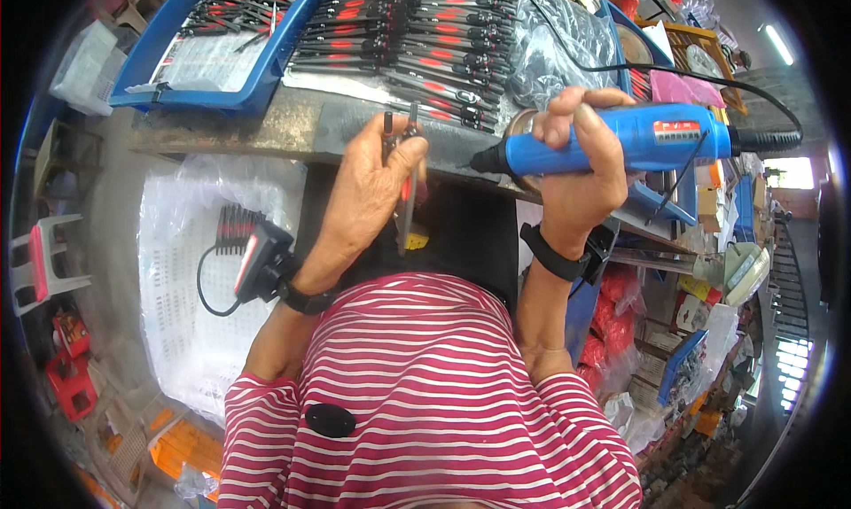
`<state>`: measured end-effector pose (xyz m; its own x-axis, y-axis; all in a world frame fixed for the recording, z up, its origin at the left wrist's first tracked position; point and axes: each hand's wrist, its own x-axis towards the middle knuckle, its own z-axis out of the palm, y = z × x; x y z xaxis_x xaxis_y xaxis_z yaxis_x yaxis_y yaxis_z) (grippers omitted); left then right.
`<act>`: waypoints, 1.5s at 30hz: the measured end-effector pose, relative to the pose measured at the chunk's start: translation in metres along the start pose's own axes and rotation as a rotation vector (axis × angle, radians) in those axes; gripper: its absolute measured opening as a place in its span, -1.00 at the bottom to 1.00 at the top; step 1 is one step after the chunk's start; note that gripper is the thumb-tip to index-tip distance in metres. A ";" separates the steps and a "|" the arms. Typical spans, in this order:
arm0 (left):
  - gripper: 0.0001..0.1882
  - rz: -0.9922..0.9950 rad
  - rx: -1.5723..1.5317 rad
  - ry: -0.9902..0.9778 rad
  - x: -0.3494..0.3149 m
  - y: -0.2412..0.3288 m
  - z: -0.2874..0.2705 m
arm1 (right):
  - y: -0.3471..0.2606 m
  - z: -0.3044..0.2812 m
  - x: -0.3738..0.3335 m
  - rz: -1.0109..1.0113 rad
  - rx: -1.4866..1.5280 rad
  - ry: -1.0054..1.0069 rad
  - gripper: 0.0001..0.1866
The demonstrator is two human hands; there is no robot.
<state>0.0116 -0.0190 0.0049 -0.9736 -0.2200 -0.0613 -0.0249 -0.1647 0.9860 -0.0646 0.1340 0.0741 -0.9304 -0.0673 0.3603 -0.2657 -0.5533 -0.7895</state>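
Closed around a slim black-and-red tool [409,194], my left hand [359,186] is in front of the bench edge. The tool is upright in the picture, and fingers hide part of it, so its exact kind is unclear. My right hand [585,159] grips a blue electric screwdriver [651,139] by its body. The screwdriver lies sideways, its black nose to the left, apart from the tool. Beyond both hands, rows of similar black-and-red tools [443,62] are stacked on the bench [346,124].
A blue bin [257,88] with more such tools stands at the far left. Clear plastic bags [554,48] lie behind the screwdriver, whose black cord [612,66] loops above it. A plastic-lined container [186,287] stands left of my lap, and red bags [607,323] are at the right.
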 end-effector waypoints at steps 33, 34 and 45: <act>-0.69 -0.190 -0.435 0.104 -0.009 -0.046 0.033 | 0.025 0.023 0.002 -0.055 -0.305 -0.228 -0.76; -0.70 -0.191 -0.428 0.107 -0.009 -0.046 0.034 | 0.025 0.023 0.003 -0.055 -0.301 -0.232 -0.76; -0.74 -0.239 -0.495 0.141 -0.008 -0.042 0.035 | 0.039 0.019 0.004 -0.266 -0.405 -0.392 -0.83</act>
<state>0.0127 0.0234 -0.0302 -0.9135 -0.2419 -0.3270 -0.0982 -0.6490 0.7544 -0.0738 0.0966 0.0534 -0.6780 -0.3128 0.6652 -0.6215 -0.2392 -0.7460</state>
